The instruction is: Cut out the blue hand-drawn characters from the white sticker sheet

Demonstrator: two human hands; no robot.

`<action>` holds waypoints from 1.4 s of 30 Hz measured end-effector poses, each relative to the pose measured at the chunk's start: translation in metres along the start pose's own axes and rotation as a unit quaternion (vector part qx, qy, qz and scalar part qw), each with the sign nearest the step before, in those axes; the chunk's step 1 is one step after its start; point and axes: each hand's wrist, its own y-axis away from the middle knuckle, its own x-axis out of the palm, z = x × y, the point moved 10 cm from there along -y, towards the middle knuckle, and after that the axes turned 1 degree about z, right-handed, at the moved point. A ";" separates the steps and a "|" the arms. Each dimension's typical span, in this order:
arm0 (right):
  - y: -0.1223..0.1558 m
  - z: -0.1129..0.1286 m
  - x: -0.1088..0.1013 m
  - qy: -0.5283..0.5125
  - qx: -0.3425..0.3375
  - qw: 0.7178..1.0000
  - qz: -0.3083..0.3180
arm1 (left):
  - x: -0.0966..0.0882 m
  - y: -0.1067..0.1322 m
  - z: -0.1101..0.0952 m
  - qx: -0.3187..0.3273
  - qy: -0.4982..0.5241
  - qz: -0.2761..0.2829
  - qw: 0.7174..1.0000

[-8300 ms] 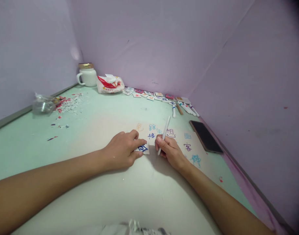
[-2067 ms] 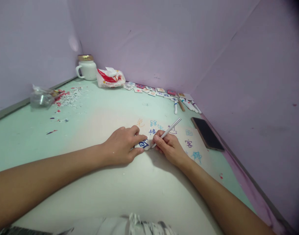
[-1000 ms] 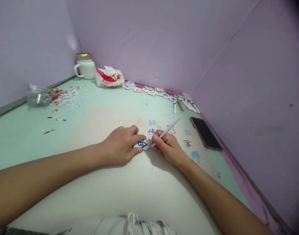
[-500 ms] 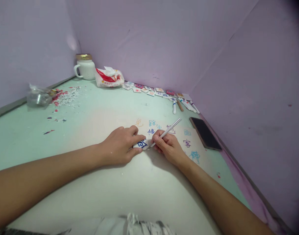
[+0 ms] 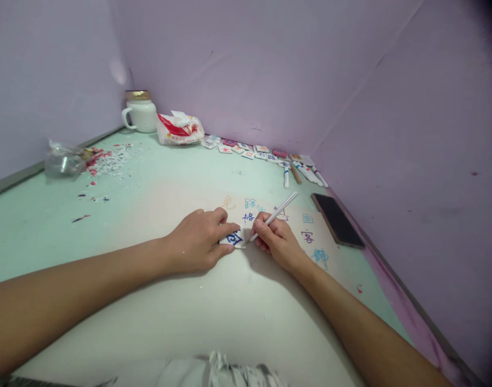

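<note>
In the head view, my left hand (image 5: 200, 239) lies on the table, thumb and fingers closed around a small white carving block (image 5: 234, 237) with a blue character drawn on it. The fingers cover part of the block. My right hand (image 5: 276, 242) grips a slim silver carving knife (image 5: 281, 208) like a pen, its handle slanting up to the right. The knife's tip is just right of the block's right end; whether it touches cannot be made out. Coloured handwritten characters, among them a purple one (image 5: 308, 236), are on the tabletop around my right hand.
A phone (image 5: 338, 220) lies at the right edge. Behind are several carved blocks (image 5: 261, 155), markers (image 5: 287, 177), a tissue pack (image 5: 180, 129) and a white mug (image 5: 142, 115). Red and white shavings (image 5: 109, 161) and a clear plastic bag (image 5: 64, 161) are at left. Purple walls enclose the table.
The knife's tip has shifted slightly right, away from the block's end, and my right hand has moved a little with it. My left hand keeps its hold on the block.
</note>
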 end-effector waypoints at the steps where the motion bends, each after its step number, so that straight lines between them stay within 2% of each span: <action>1: 0.000 0.000 0.000 -0.004 0.001 1.000 -0.001 | 0.000 0.000 0.000 0.000 0.000 0.004 1.000; 7: 0.000 -0.001 -0.001 -0.042 0.012 0.999 -0.012 | 0.002 -0.001 0.000 -0.006 -0.008 0.016 1.000; 16: -0.001 0.000 -0.001 0.001 -0.013 1.000 -0.005 | 0.001 0.000 0.000 0.006 -0.007 -0.007 1.000; 24: 0.000 -0.001 -0.001 -0.028 0.002 1.000 -0.008 | 0.001 0.000 0.000 0.014 -0.009 -0.014 1.000; 31: -0.002 0.004 0.000 -0.008 -0.027 1.000 -0.003 | 0.001 0.000 0.000 0.013 -0.005 -0.003 1.000; 42: -0.002 0.003 -0.001 0.006 -0.014 1.000 0.001 | 0.002 -0.001 -0.002 0.016 -0.011 0.005 1.000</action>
